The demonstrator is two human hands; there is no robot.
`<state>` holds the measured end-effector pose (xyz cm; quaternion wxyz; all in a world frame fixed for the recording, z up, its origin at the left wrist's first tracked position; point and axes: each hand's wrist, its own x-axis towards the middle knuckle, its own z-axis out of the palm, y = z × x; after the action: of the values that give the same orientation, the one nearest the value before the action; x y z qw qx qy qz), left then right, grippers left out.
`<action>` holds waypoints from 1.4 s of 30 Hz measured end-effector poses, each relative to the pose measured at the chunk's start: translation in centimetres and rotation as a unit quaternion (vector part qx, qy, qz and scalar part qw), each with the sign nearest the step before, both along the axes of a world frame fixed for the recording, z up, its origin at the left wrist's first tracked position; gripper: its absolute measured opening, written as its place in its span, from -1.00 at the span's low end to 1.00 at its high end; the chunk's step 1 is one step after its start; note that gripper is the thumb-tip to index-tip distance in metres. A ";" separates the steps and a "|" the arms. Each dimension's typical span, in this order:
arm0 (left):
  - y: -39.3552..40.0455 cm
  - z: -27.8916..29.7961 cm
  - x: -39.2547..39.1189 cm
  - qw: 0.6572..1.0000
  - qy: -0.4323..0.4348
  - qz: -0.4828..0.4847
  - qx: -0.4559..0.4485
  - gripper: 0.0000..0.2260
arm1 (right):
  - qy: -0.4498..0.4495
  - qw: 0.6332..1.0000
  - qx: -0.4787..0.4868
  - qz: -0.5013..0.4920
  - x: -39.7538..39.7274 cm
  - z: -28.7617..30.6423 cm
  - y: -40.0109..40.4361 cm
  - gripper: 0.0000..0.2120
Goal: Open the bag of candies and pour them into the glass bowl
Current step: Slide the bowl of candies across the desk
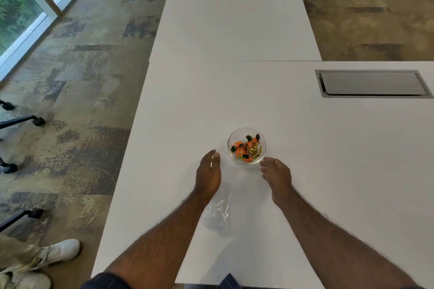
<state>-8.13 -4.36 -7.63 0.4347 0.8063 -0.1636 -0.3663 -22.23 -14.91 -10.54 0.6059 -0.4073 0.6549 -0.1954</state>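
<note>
Take the glass bowl (246,145) as your landmark: it stands on the white table (234,101) and already holds the candies (246,148), a loose heap of orange, dark green and gold wrapped pieces. The bag (217,213) lies flat on the table on your side of the bowl, partly under your left forearm, clear and crinkled, and it looks empty, so by my reading the pour is done. If you handle that bag again, expect it to be very light, limp and slick; pinch it at an edge or corner, since it will fold and slide rather than hold a shape. The bowl is the opposite: rigid, smooth, breakable and heavier with its load, so cup it by the wall with both hands and do not lift by the rim with fingertips alone. The wrapped candies are small and likely to skate out if you tip it. Your left hand (209,175) hovers just left of the bowl, fingers loose and holding nothing; your right hand (277,175) sits just beside the bowl's near right edge, also loosely spread and empty.
</note>
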 end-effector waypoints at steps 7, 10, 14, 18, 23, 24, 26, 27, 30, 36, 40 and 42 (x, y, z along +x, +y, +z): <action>-5.1 0.0 -0.3 0.977 0.159 0.121 -0.076 -0.58 | -0.072 0.996 -0.028 -0.043 0.7 0.7 -3.4 -0.78; -6.2 -1.0 -0.1 0.970 0.167 0.145 -0.103 -0.58 | -0.097 0.994 -0.031 -0.050 1.2 -0.1 -3.9 -0.75; -7.5 -2.4 -0.2 0.950 0.196 0.195 -0.146 -0.62 | -0.181 0.977 0.010 -0.113 2.0 -1.8 -4.4 -0.63; -8.6 -3.7 -0.9 0.941 0.217 0.205 -0.161 -0.65 | -0.214 0.966 0.027 -0.146 3.2 -2.7 -4.7 -0.62; -9.2 -3.9 -1.6 0.932 0.228 0.226 -0.167 -0.79 | -0.211 0.971 0.036 -0.107 4.7 -3.0 -4.1 -0.63; -9.4 -3.6 -1.7 0.930 0.231 0.230 -0.168 -0.80 | -0.208 0.972 0.037 -0.107 4.9 -2.9 -4.0 -0.64; -9.6 -3.0 -2.1 0.930 0.230 0.234 -0.163 -0.81 | -0.201 0.973 0.036 -0.112 5.0 -2.5 -3.8 -0.65; -9.8 -2.8 -2.3 0.933 0.226 0.231 -0.157 -0.81 | -0.199 0.972 0.034 -0.117 4.8 -2.4 -3.8 -0.66; -10.6 -1.8 -3.4 0.940 0.218 0.217 -0.147 -0.83 | -0.193 0.971 0.024 -0.139 3.9 -1.6 -4.1 -0.66; -14.1 1.0 -6.9 0.952 0.217 0.167 -0.139 -0.84 | -0.176 0.969 -0.007 -0.173 0.7 1.1 -7.2 -0.68; -17.1 3.0 -9.8 0.953 0.223 0.141 -0.148 -0.82 | -0.169 0.964 -0.028 -0.202 -2.3 3.1 -10.0 -0.67; -18.7 3.9 -11.5 0.954 0.231 0.123 -0.145 -0.80 | -0.169 0.959 -0.037 -0.223 -4.2 4.0 -11.6 -0.68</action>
<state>-19.59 -23.11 -3.73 0.6144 0.6419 -0.0092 -0.4586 -26.39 -26.49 -6.52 0.6337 -0.2342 0.6093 -0.4151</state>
